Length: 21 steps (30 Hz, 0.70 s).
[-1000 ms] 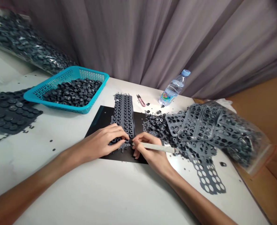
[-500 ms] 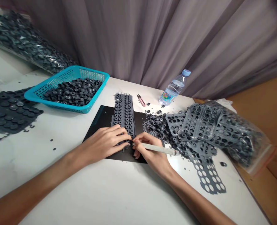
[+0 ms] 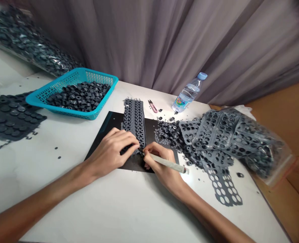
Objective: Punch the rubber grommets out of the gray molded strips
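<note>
A dark grey rubber sheet [image 3: 133, 116] with rows of ring-shaped parts lies lengthwise on a black mat [image 3: 111, 126]. My left hand [image 3: 117, 146] curls over the sheet's near end, thumb and index finger close together at its edge. My right hand [image 3: 161, 160] pinches a pen-like tool [image 3: 168, 163] with a pale handle. The tool's tip points left at the sheet's near right corner, beside my left fingertips; the tip itself is too small to make out. Loose black rubber rings [image 3: 173, 135] and tiny discs are heaped to the right of the sheet.
A turquoise basket [image 3: 93, 114] of rubber parts stands back left, beside another rubber sheet [image 3: 15, 116]. Pink thread snips [image 3: 153, 106] and a water bottle [image 3: 188, 92] are at the back. Punched-out sheets [image 3: 225, 189] and a filled plastic bag [image 3: 270, 152] lie right.
My left fingers have bunched closer together at the sheet's near end. The back end of the tool in my right hand has swung slightly left and down.
</note>
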{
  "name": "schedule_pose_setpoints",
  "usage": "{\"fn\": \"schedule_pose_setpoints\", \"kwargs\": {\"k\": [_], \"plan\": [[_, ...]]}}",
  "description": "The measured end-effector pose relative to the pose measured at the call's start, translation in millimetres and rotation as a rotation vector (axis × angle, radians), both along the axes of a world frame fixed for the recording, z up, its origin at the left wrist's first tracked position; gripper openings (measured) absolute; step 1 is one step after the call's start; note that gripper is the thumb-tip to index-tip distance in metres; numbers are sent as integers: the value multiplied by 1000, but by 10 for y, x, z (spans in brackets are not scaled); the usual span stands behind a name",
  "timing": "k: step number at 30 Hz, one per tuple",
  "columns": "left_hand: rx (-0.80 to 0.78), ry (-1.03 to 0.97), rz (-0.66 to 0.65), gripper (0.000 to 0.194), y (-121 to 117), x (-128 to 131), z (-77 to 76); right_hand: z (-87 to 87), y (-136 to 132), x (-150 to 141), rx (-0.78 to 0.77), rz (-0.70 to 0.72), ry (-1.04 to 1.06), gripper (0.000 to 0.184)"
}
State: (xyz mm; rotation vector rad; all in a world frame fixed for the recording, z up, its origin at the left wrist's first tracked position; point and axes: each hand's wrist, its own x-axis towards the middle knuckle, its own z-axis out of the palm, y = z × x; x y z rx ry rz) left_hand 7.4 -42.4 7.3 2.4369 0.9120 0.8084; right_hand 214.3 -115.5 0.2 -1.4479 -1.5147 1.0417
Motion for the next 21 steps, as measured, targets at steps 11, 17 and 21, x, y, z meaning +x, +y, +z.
{"fn": "schedule_pose_setpoints", "kwargs": {"k": [11, 17, 21], "plan": [[-1071, -569, 52, 31, 41, -55, 159, -28, 92, 146, 22, -110, 255, 10], [-1242, -533, 11, 32, -15, -27, 147, -83, 160, 164, 21, -135, 197, 14], [-1295, -549, -15, 33, -15, -22, 150, -95, 151, 157, 24, -128, 137, 17]]}}
